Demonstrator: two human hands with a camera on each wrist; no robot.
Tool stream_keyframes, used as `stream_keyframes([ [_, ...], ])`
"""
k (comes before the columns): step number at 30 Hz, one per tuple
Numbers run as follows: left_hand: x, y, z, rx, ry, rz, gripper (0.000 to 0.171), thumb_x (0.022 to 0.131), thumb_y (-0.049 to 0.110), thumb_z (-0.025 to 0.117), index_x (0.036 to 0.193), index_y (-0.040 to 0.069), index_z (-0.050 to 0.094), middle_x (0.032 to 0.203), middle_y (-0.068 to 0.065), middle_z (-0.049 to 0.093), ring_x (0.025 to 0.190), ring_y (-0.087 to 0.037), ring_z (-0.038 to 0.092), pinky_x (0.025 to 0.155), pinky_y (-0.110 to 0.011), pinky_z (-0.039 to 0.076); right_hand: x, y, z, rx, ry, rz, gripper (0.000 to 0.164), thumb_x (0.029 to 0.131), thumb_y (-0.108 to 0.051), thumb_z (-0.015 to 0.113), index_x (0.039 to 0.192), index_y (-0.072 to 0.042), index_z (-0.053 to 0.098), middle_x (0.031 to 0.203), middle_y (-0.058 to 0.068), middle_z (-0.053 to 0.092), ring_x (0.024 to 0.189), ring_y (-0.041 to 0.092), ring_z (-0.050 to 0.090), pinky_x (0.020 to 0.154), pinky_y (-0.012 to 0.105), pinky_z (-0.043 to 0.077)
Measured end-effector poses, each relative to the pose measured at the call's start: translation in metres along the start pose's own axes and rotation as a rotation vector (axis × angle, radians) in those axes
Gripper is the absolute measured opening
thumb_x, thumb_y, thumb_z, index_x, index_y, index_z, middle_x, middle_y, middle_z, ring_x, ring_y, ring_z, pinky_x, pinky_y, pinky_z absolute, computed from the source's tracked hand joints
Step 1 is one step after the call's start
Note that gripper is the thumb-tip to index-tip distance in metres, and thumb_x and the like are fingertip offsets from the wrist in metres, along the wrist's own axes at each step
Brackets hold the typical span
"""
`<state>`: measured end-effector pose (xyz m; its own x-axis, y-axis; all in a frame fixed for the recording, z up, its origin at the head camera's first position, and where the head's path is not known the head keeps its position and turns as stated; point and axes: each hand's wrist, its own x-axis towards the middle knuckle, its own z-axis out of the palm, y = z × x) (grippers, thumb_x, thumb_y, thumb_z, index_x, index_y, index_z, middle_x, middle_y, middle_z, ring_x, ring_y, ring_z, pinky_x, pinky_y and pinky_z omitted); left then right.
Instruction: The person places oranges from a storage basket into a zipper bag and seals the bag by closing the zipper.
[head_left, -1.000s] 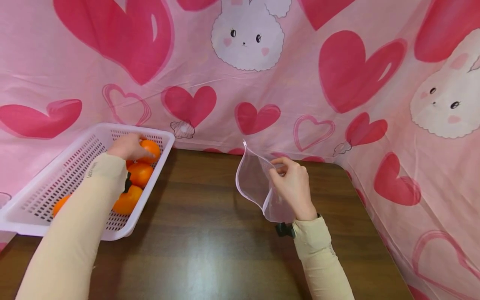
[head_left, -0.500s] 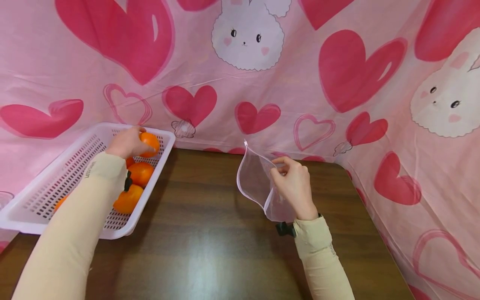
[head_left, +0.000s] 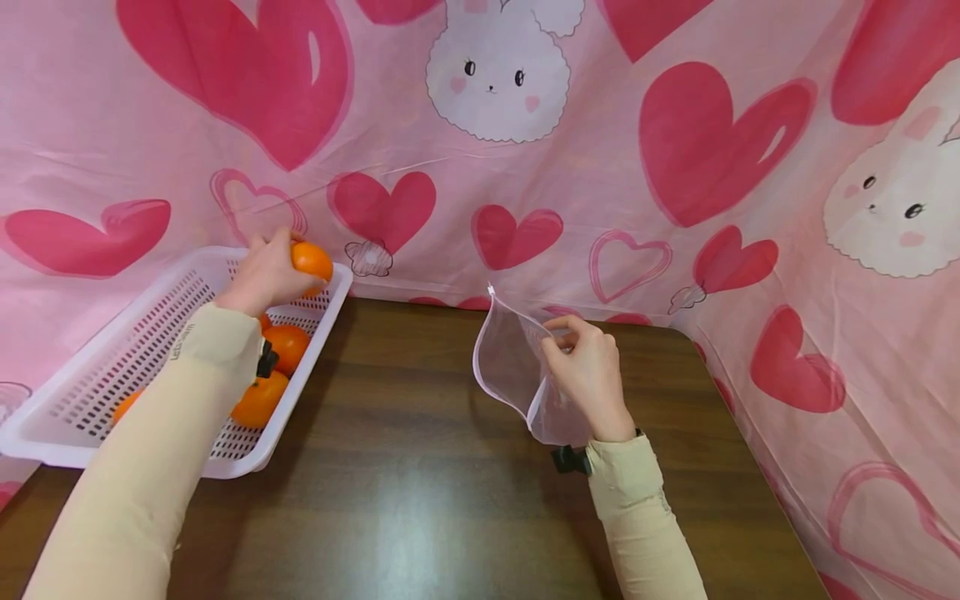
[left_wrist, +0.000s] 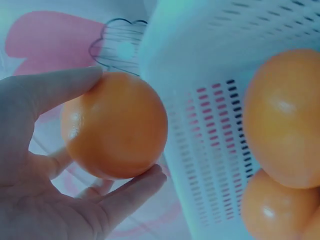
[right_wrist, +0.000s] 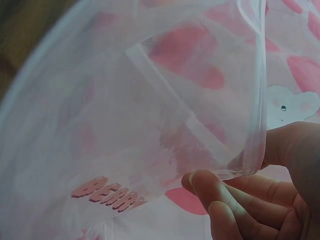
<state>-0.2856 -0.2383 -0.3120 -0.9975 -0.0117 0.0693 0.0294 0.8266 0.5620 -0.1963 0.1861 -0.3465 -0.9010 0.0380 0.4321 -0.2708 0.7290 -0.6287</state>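
My left hand (head_left: 262,275) grips an orange (head_left: 312,262) above the far right corner of a white plastic basket (head_left: 306,385). Close up in the left wrist view, thumb and fingers wrap the sides of that orange (left_wrist: 120,127). Several other oranges (head_left: 287,348) lie in the basket below the wrist. My right hand (head_left: 588,375) pinches the rim of a clear zip bag (head_left: 510,358) over the table. The bag's mouth gapes toward the left, its white slider at the far corner. Pink lettering (right_wrist: 110,194) on the bag shows in the right wrist view.
A dark wooden table (head_left: 397,467) stretches between the basket and the bag. Pink cloth (head_left: 450,183) printed with hearts and rabbits hangs along the back and right side. The basket's slotted wall (left_wrist: 210,120) rises beside the left hand.
My left hand has lifted the orange up and slightly right, from inside the basket to above its far corner. The right hand and the bag have stayed nearly still.
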Motion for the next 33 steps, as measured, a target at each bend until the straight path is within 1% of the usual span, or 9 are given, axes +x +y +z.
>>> stream_keyframes([
  [6,-0.003,0.011,0.002,-0.030,0.029,0.030,0.076,0.088,0.030,0.073,0.146,0.000,0.034,0.130,-0.034,0.029,0.103,-0.051,0.046,0.088,-0.065,0.045,-0.001,0.000,-0.001,0.001,-0.014,0.004,0.014,0.090,-0.013,0.069,0.101,-0.007,0.076,0.074,0.004,0.072,0.053,0.017,0.060,0.051,0.036,0.053],
  [15,-0.013,0.025,0.003,-0.079,0.058,0.064,0.075,0.091,0.032,0.073,0.148,0.002,0.036,0.131,-0.031,0.030,0.104,-0.050,0.047,0.088,-0.064,0.047,-0.003,0.000,-0.002,0.013,-0.015,0.001,0.014,0.090,-0.012,0.068,0.100,-0.007,0.076,0.073,0.003,0.072,0.053,0.016,0.061,0.051,0.036,0.052],
  [21,-0.019,0.034,0.004,-0.094,0.086,0.082,0.073,0.091,0.034,0.072,0.149,0.006,0.038,0.132,-0.030,0.033,0.105,-0.049,0.048,0.088,-0.065,0.046,-0.004,0.000,-0.003,0.016,-0.018,-0.001,0.014,0.090,-0.012,0.068,0.100,-0.007,0.076,0.073,0.003,0.072,0.053,0.017,0.060,0.051,0.036,0.052],
  [28,-0.025,0.039,0.007,-0.121,0.095,0.059,0.075,0.093,0.039,0.070,0.155,0.012,0.035,0.136,-0.028,0.033,0.110,-0.048,0.047,0.093,-0.066,0.045,-0.005,0.000,-0.004,0.019,-0.018,-0.003,0.014,0.090,-0.012,0.068,0.100,-0.007,0.076,0.072,0.002,0.072,0.053,0.016,0.060,0.050,0.036,0.052],
  [33,-0.030,0.042,0.009,-0.142,0.117,0.054,0.077,0.093,0.040,0.069,0.156,0.013,0.035,0.136,-0.028,0.034,0.113,-0.047,0.046,0.095,-0.065,0.044,-0.006,0.001,-0.005,0.026,-0.030,0.003,0.014,0.090,-0.013,0.067,0.100,-0.007,0.076,0.072,0.003,0.072,0.053,0.016,0.061,0.050,0.036,0.053],
])
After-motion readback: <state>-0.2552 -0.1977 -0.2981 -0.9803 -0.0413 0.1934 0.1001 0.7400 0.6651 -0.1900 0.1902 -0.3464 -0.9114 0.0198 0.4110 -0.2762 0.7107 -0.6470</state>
